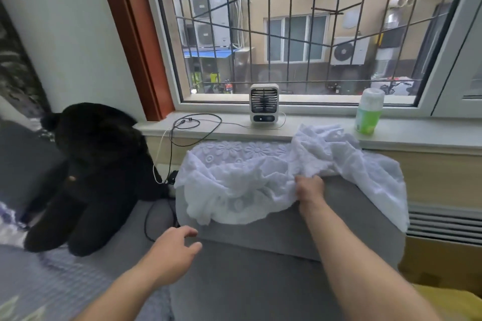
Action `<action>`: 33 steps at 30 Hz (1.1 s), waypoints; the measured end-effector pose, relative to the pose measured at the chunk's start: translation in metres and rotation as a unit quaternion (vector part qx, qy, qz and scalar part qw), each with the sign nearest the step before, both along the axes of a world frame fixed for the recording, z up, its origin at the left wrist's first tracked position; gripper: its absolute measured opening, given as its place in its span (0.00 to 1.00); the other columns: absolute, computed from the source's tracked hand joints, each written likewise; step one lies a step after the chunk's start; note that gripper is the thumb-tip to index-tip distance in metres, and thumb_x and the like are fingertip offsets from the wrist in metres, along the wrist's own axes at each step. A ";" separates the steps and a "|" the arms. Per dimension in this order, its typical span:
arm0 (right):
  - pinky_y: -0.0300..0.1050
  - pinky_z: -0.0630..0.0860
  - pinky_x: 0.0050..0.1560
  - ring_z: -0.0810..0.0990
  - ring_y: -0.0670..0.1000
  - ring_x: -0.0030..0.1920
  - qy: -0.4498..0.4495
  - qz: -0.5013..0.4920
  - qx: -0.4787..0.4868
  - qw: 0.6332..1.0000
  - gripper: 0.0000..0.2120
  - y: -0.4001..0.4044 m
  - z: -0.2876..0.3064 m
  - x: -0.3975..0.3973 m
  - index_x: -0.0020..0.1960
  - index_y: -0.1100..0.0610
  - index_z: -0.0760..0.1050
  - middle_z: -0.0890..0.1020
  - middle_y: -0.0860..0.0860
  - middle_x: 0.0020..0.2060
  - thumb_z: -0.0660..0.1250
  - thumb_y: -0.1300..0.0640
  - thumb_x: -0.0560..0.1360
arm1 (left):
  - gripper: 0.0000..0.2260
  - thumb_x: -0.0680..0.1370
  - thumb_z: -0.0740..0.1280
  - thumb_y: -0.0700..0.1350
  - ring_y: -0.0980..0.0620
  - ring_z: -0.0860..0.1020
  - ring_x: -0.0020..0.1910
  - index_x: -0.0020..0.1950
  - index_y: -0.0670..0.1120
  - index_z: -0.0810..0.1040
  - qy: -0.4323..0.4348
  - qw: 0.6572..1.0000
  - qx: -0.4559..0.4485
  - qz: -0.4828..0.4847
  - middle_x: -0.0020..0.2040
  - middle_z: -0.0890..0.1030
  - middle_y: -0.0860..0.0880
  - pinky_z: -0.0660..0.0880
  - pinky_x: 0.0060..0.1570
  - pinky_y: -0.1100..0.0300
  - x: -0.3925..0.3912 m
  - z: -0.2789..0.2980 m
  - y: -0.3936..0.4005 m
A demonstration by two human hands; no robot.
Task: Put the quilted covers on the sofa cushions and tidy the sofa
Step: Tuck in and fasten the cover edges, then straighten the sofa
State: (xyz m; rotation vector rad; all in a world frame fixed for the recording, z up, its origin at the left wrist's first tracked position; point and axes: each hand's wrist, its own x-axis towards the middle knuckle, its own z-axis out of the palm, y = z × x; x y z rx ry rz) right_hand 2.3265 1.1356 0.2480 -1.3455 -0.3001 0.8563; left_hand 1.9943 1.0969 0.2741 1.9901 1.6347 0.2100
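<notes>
Sofa (260,281) grey, under window sill (287,130); white cover (234,185) rumpled on cushion (287,232)

A white flower-patterned cover (234,185) lies crumpled over the grey sofa cushion (273,240).

A barred window (287,34) is set in a white wall (65,34), edged by a red-brown frame (135,34). Daylight is let in. A fan (264,103), cables (193,125) and a bottle (369,112) are kept on the sill (417,138). A vent (443,224) is seen below.
</notes>
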 end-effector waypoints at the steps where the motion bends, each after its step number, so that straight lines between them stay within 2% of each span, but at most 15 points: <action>1: 0.49 0.79 0.46 0.83 0.56 0.46 0.048 -0.031 0.035 0.998 0.13 -0.023 0.007 -0.023 0.58 0.64 0.79 0.84 0.56 0.48 0.67 0.67 0.73 | 0.15 0.81 0.65 0.54 0.60 0.78 0.52 0.67 0.56 0.74 -0.033 0.999 -0.026 0.005 0.63 0.75 0.56 0.75 0.50 0.63 0.005 0.001 -0.009; 3: 0.50 0.79 0.45 0.84 0.57 0.46 0.137 -0.015 0.082 0.987 0.13 -0.084 0.014 -0.066 0.56 0.60 0.80 0.86 0.56 0.48 0.67 0.64 0.72 | 0.11 0.81 0.66 0.54 0.57 0.79 0.55 0.63 0.56 0.77 -0.152 0.980 -0.121 0.052 0.62 0.78 0.54 0.77 0.57 0.55 0.018 -0.005 -0.033; 4: 0.51 0.79 0.47 0.85 0.58 0.48 0.167 0.012 0.095 0.981 0.14 -0.112 0.017 -0.084 0.57 0.60 0.80 0.86 0.57 0.49 0.68 0.63 0.72 | 0.10 0.80 0.67 0.53 0.53 0.79 0.55 0.60 0.54 0.78 -0.246 0.945 -0.193 0.101 0.61 0.80 0.51 0.77 0.59 0.51 0.026 -0.007 -0.043; 7: 0.58 0.76 0.61 0.82 0.62 0.56 0.219 0.022 0.110 0.969 0.19 -0.205 0.019 -0.128 0.61 0.64 0.79 0.84 0.61 0.55 0.70 0.65 0.70 | 0.21 0.77 0.68 0.61 0.42 0.80 0.50 0.61 0.47 0.78 -0.489 0.743 -0.420 0.177 0.53 0.81 0.43 0.76 0.56 0.44 0.050 -0.035 -0.094; 9: 0.64 0.72 0.66 0.80 0.64 0.60 0.253 0.013 0.102 0.962 0.22 -0.247 0.017 -0.149 0.63 0.65 0.78 0.82 0.62 0.58 0.71 0.63 0.69 | 0.32 0.75 0.67 0.68 0.37 0.80 0.58 0.67 0.44 0.77 -0.603 0.602 -0.501 0.149 0.59 0.81 0.39 0.70 0.66 0.39 0.062 -0.057 -0.118; 11: 0.66 0.70 0.68 0.79 0.65 0.61 0.281 0.013 0.099 0.954 0.24 -0.281 0.012 -0.163 0.65 0.63 0.76 0.82 0.61 0.59 0.69 0.63 0.69 | 0.36 0.73 0.68 0.68 0.34 0.74 0.68 0.72 0.44 0.75 -0.663 0.520 -0.506 0.185 0.68 0.76 0.36 0.63 0.73 0.37 0.064 -0.068 -0.134; 14: 0.60 0.75 0.64 0.80 0.62 0.62 0.311 -0.001 0.131 0.941 0.20 -0.327 0.010 -0.167 0.67 0.56 0.75 0.82 0.58 0.61 0.66 0.60 0.75 | 0.25 0.81 0.62 0.58 0.35 0.75 0.67 0.71 0.44 0.75 -0.712 0.511 -0.413 0.247 0.69 0.76 0.37 0.68 0.69 0.37 0.046 -0.070 -0.140; 17: 0.50 0.74 0.65 0.81 0.60 0.57 0.392 -0.072 0.135 0.907 0.22 -0.360 -0.013 -0.144 0.70 0.55 0.74 0.80 0.56 0.63 0.67 0.52 0.77 | 0.17 0.83 0.59 0.48 0.39 0.81 0.57 0.66 0.41 0.78 -0.710 0.548 -0.311 0.314 0.65 0.78 0.35 0.81 0.49 0.48 0.011 -0.073 -0.132; 20: 0.47 0.75 0.57 0.78 0.56 0.55 0.455 -0.173 0.122 0.865 0.28 -0.390 -0.042 -0.125 0.71 0.57 0.73 0.78 0.57 0.62 0.68 0.45 0.75 | 0.17 0.81 0.61 0.49 0.39 0.83 0.54 0.67 0.45 0.78 -0.691 0.543 -0.351 0.323 0.60 0.83 0.40 0.83 0.44 0.43 -0.025 -0.072 -0.147; 22: 0.51 0.76 0.57 0.81 0.56 0.53 0.461 -0.190 0.114 0.859 0.23 -0.405 -0.059 -0.114 0.60 0.59 0.80 0.84 0.59 0.52 0.73 0.45 0.72 | 0.18 0.81 0.61 0.49 0.39 0.84 0.50 0.68 0.45 0.77 -0.682 0.537 -0.364 0.337 0.58 0.84 0.40 0.82 0.41 0.40 -0.051 -0.072 -0.161; 23: 0.48 0.79 0.51 0.82 0.52 0.41 0.467 -0.184 0.122 0.856 0.19 -0.410 -0.064 -0.111 0.50 0.57 0.80 0.85 0.56 0.39 0.81 0.50 0.64 | 0.18 0.81 0.62 0.49 0.39 0.85 0.48 0.68 0.45 0.77 -0.684 0.535 -0.357 0.344 0.57 0.84 0.41 0.82 0.40 0.39 -0.064 -0.075 -0.165; 25: 0.35 0.72 0.28 0.63 0.44 0.20 0.488 -0.139 0.144 0.849 0.31 -0.419 -0.075 -0.112 0.38 0.54 0.72 0.71 0.49 0.22 0.87 0.65 0.44 | 0.26 0.72 0.72 0.48 0.39 0.84 0.50 0.70 0.46 0.77 -0.703 0.529 -0.323 0.349 0.57 0.84 0.42 0.81 0.45 0.40 -0.095 -0.078 -0.170; 27: 0.32 0.59 0.20 0.53 0.43 0.18 0.491 -0.050 0.126 0.861 0.32 -0.424 -0.080 -0.124 0.40 0.55 0.73 0.66 0.48 0.23 0.86 0.70 0.44 | 0.44 0.54 0.80 0.44 0.38 0.83 0.54 0.71 0.46 0.76 -0.715 0.529 -0.309 0.335 0.61 0.83 0.41 0.77 0.54 0.39 -0.118 -0.077 -0.173; 29: 0.34 0.61 0.20 0.59 0.44 0.18 0.467 -0.015 0.062 0.882 0.21 -0.423 -0.082 -0.140 0.45 0.58 0.77 0.68 0.49 0.25 0.83 0.68 0.57 | 0.45 0.52 0.78 0.42 0.38 0.83 0.55 0.72 0.44 0.76 -0.730 0.533 -0.295 0.310 0.63 0.81 0.40 0.77 0.53 0.38 -0.134 -0.068 -0.176; 33: 0.50 0.81 0.34 0.84 0.59 0.32 0.407 -0.119 -0.013 0.905 0.16 -0.420 -0.084 -0.160 0.56 0.64 0.77 0.85 0.62 0.40 0.64 0.63 0.69 | 0.23 0.75 0.67 0.47 0.38 0.81 0.59 0.71 0.44 0.76 -0.763 0.512 -0.280 0.277 0.63 0.81 0.40 0.70 0.63 0.39 -0.148 -0.054 -0.184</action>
